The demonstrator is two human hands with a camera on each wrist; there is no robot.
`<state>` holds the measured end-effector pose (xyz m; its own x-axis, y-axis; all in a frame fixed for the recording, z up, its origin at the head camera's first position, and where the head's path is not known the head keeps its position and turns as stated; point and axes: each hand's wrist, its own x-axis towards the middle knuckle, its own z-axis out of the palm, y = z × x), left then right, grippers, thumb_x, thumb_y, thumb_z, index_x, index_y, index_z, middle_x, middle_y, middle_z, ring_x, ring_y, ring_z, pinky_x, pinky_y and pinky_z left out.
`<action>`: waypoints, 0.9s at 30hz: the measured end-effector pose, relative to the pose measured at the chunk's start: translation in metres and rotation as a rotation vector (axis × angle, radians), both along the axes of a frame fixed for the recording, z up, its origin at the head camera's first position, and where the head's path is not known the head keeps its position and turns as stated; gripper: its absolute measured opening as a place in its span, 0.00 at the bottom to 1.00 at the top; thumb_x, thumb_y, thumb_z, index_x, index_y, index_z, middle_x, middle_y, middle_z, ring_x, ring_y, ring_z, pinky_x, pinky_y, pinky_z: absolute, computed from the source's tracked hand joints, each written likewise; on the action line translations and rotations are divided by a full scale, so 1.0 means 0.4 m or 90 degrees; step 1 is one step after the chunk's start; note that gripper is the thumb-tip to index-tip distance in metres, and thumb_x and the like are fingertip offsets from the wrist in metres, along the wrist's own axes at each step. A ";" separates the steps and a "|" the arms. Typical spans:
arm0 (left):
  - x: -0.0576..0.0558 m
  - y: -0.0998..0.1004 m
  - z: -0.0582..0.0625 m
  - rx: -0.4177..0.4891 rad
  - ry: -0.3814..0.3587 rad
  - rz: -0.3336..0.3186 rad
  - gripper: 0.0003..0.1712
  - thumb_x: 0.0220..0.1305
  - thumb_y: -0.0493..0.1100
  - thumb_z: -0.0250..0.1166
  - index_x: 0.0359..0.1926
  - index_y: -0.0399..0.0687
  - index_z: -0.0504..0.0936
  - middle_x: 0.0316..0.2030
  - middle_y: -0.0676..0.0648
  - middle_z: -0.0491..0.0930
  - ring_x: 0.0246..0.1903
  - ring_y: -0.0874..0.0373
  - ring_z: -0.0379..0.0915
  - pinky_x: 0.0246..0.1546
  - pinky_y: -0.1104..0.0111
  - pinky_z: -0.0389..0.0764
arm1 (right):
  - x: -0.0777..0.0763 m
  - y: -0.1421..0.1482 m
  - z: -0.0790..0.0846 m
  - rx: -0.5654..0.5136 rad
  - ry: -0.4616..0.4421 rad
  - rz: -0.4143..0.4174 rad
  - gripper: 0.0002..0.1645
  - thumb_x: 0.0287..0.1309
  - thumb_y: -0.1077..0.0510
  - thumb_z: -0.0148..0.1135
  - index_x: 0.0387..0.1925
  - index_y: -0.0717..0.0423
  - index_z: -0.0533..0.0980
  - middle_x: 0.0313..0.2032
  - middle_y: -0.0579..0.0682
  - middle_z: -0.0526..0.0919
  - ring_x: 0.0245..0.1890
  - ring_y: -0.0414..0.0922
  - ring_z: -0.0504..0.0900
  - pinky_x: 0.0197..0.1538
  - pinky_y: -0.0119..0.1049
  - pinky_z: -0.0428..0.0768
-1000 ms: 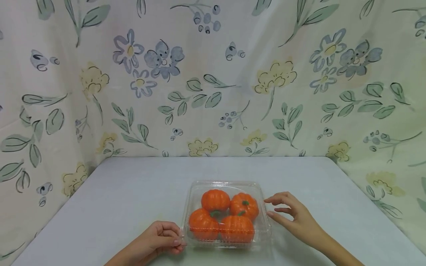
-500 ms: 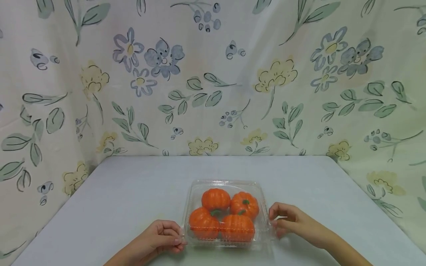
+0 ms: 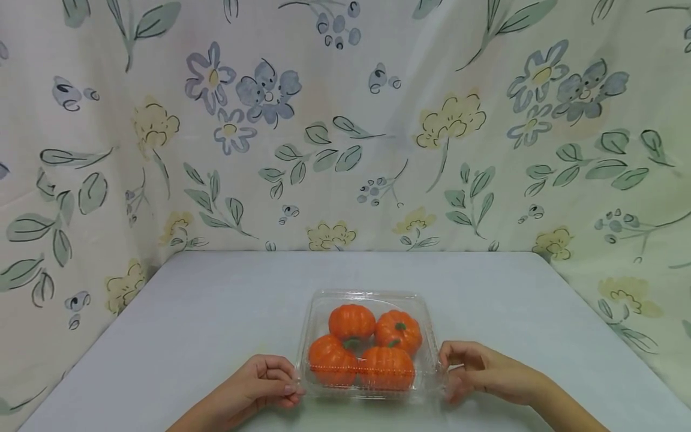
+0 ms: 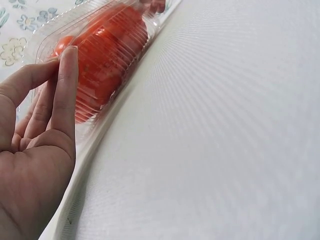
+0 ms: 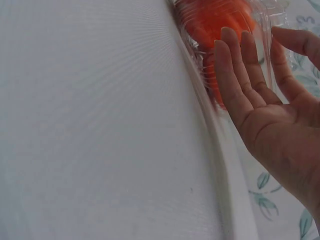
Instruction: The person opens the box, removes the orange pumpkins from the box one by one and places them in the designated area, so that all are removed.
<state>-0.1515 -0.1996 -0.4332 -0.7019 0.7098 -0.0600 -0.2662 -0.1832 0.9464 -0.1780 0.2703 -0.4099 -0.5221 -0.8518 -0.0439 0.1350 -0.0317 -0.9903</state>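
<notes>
A clear plastic clamshell box (image 3: 369, 393) stands on the table, its lid down. Several small orange toy pumpkins (image 3: 352, 322) with green stems lie inside. At the box's near left corner my left hand (image 3: 264, 384) pinches the rim between thumb and index finger, as the left wrist view shows. On the opposite side, my right hand (image 3: 475, 371) is at the near right corner. There the thumb and index finger meet at the rim, while the other fingers (image 5: 232, 70) stretch out beside the box. Some right fingertips are blurred in the head view.
The white table (image 3: 227, 300) extends around the box to both sides and behind it. A cream curtain (image 3: 345, 120) printed with flowers and leaves hangs along the back and both sides.
My right hand has come from the middle of the box's right side toward the near corner, and its spread fingers have drawn together at the rim. The left hand and box keep their places.
</notes>
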 end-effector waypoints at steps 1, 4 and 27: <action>0.000 0.000 0.000 0.001 0.000 0.000 0.10 0.75 0.30 0.60 0.48 0.47 0.84 0.41 0.50 0.91 0.44 0.62 0.88 0.47 0.71 0.88 | 0.001 0.000 0.000 -0.010 -0.006 0.012 0.20 0.67 0.71 0.45 0.54 0.53 0.73 0.51 0.47 0.78 0.48 0.44 0.87 0.57 0.44 0.87; 0.000 0.000 0.000 0.006 0.001 -0.003 0.11 0.75 0.30 0.59 0.48 0.47 0.84 0.41 0.50 0.91 0.44 0.62 0.88 0.47 0.71 0.88 | 0.003 -0.002 0.006 -0.014 -0.023 0.030 0.23 0.63 0.73 0.46 0.54 0.52 0.73 0.51 0.46 0.77 0.50 0.43 0.87 0.59 0.44 0.86; 0.000 0.002 -0.004 0.019 0.016 -0.009 0.12 0.74 0.28 0.58 0.47 0.47 0.84 0.41 0.50 0.91 0.44 0.62 0.88 0.47 0.71 0.88 | 0.009 -0.015 -0.008 -0.056 -0.058 0.036 0.19 0.70 0.77 0.53 0.50 0.52 0.71 0.44 0.44 0.79 0.51 0.45 0.89 0.56 0.37 0.87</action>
